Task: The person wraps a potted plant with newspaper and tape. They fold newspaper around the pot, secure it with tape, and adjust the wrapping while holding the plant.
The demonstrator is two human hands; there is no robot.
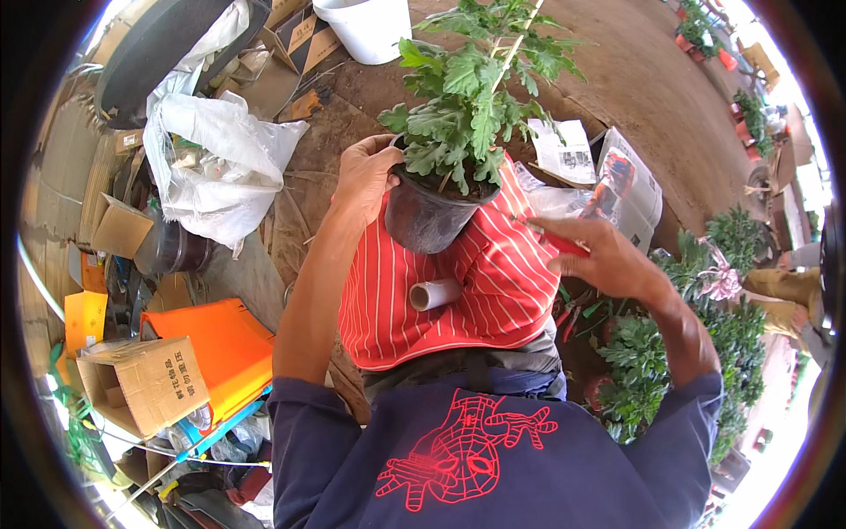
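My left hand (369, 175) grips the left rim of a black plastic nursery pot (429, 215). The pot leans on my lap, over a red cloth (390, 297) with white stripes. From it grows a leafy green plant (462, 99), apparently a chrysanthemum, with a thin pale stake (515, 49) among its stems. To the right of the pot, my right hand (605, 258) holds a red-handled hand tool (565, 244); the fingers cover most of it. A small roll of clear film (436, 294) lies on the cloth between my thighs.
Folded newspaper (624, 192) lies beyond my right hand. More potted plants (634, 357) stand at my right, near another person's legs (783, 291). At left are a white sack (221, 165), a cardboard box (145, 383) and an orange bin (218, 350). A white bucket (370, 30) stands ahead.
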